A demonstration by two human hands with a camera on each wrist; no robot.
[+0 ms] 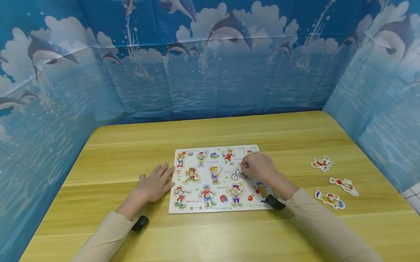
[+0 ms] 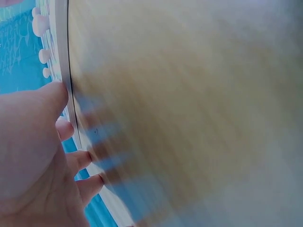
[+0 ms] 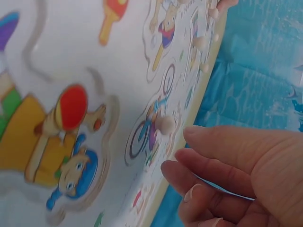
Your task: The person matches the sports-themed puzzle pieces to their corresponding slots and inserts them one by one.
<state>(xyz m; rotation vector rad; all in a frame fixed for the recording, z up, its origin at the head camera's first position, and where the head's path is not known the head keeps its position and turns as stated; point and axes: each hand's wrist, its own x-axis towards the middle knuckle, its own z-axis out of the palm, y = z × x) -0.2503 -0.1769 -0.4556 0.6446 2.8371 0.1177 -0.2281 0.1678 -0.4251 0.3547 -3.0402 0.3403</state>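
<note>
A white knobbed puzzle board point(image 1: 195, 195) with sports figures lies on the table. My left hand point(image 1: 154, 185) rests spread at the board's left edge; in the left wrist view its thumb point(image 2: 57, 97) lies against that edge. My right hand point(image 1: 258, 167) is over the board's right side, at the bicycle piece point(image 3: 150, 120). In the right wrist view its bent thumb and fingers stand a little apart from the round knob point(image 3: 164, 125), holding nothing. The bicycle piece lies in its place. Nearer the camera is a knobless recess with a printed table-tennis figure point(image 3: 71, 142).
To the right of the board lie three loose figure pieces: a red-clad one point(image 1: 321, 164), one with a racket point(image 1: 344, 185) and a blue-haired one point(image 1: 330, 200). A dolphin-print cloth point(image 1: 211, 83) hangs behind and beside the wooden table point(image 1: 208, 242).
</note>
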